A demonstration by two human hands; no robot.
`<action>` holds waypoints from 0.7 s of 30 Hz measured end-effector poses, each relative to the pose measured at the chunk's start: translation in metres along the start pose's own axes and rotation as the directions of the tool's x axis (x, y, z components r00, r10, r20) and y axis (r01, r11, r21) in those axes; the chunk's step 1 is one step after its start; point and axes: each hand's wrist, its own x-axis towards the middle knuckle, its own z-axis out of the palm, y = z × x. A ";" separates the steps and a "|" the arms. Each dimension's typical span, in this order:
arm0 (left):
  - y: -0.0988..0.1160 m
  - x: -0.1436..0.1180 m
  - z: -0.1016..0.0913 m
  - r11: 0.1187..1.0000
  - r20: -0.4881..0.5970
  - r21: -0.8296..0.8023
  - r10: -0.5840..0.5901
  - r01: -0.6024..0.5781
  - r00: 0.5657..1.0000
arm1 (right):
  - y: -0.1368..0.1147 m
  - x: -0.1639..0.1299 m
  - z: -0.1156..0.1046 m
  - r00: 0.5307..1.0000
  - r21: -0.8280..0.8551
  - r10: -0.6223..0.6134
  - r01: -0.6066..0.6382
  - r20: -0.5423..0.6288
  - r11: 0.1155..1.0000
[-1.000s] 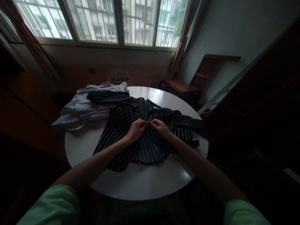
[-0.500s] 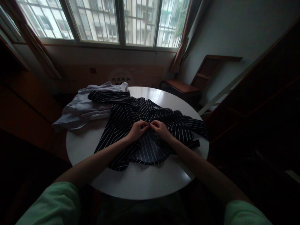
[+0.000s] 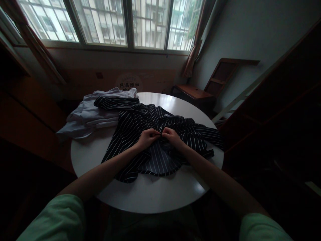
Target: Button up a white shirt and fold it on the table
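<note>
**Striped shirt pinched at mid-table, both hands meeting on one spot**

Striped shirt [image 3: 140, 130] lies spread across the round white table [image 3: 150, 194], long axis running from far left toward near right, one sleeve trailing to the right rim. Left hand [image 3: 146, 138] and right hand [image 3: 172, 136] sit side by side at the shirt's middle, fingertips nearly touching, each grip pinched on a small fold of the dark fabric between them; what sits inside the pinch is too small to tell. Both hands are equally near the spot. White garment [image 3: 92, 113] lies bunched at the far left, partly under the shirt's upper edge and overhanging the table's rim. Bare table shows on the near side, between shirt hem and the person's body. Wooden chair [image 3: 200, 90] stands beyond the far right edge.
</note>
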 end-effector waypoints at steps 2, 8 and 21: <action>0.001 0.000 -0.001 1.000 0.005 -0.011 -0.014 0.014 1.000 | -0.001 0.000 -0.001 1.000 0.005 0.025 -0.025 0.001 1.000; 0.001 0.002 -0.003 0.986 0.033 -0.133 -0.094 0.098 0.995 | -0.004 0.000 -0.001 0.998 0.070 0.056 -0.056 -0.001 0.996; 0.008 0.019 -0.026 0.988 -0.087 0.150 -0.033 0.046 0.996 | -0.021 0.001 -0.041 0.930 0.045 0.010 0.007 -0.366 0.999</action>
